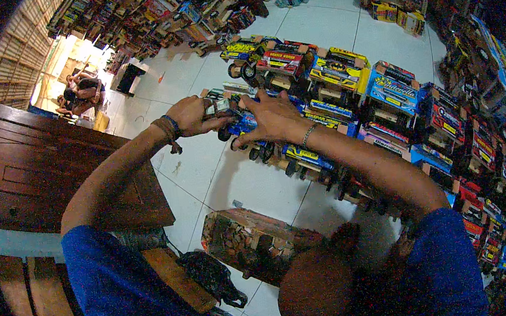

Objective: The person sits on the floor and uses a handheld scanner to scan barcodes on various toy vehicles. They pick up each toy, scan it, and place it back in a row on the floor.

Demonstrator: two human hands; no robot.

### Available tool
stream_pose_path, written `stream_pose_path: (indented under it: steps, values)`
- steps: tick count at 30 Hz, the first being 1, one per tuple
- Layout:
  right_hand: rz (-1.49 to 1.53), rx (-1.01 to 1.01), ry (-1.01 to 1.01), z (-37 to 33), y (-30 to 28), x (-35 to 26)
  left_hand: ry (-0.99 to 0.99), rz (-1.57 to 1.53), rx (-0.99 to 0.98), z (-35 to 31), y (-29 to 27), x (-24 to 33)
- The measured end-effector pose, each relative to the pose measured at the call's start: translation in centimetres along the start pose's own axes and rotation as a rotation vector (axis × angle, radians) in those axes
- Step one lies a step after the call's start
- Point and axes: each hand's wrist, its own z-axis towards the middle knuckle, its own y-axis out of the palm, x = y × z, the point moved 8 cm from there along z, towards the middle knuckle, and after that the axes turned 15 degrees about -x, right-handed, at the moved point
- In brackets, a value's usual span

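Observation:
A small blue toy truck [243, 124] with black wheels is between my two hands, at the left end of a row of toy trucks on the floor. My left hand [191, 116], with a dark band at the wrist, is closed on its near left end, by a pale cab-like part. Spread across the truck's right side, my right hand [275, 118] grips it with thumb and fingers. My fingers hide much of the truck. Just behind it, a yellow toy truck [248, 47] and a red toy truck [283, 59] stand side by side.
Rows of boxy toy trucks [394, 88] curve along the right. A box of wooden scraps [254, 237] sits on the tiled floor [256, 188] near me. Dark wooden furniture [52, 165] stands left, above a slatted bench [41, 300]. A person [82, 92] sits far left by the bright opening.

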Motion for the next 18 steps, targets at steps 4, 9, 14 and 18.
stream_pose_path:
  steps: [4,9,14,18]
  values:
    - [0.006,-0.019,0.013,0.2,0.1,0.2,0.073,-0.016,0.040,0.8,0.7,-0.6]
    - [0.008,-0.029,0.022,0.1,0.3,-0.1,-0.026,0.022,0.080,-0.3,-0.1,-0.4]
    - [-0.057,0.012,0.027,0.1,0.2,-0.3,0.081,-0.113,-0.004,-3.2,-1.0,-0.1]
    - [-0.027,-0.078,0.049,0.4,0.6,0.0,-0.037,-0.040,0.070,-5.9,-0.8,-2.3]
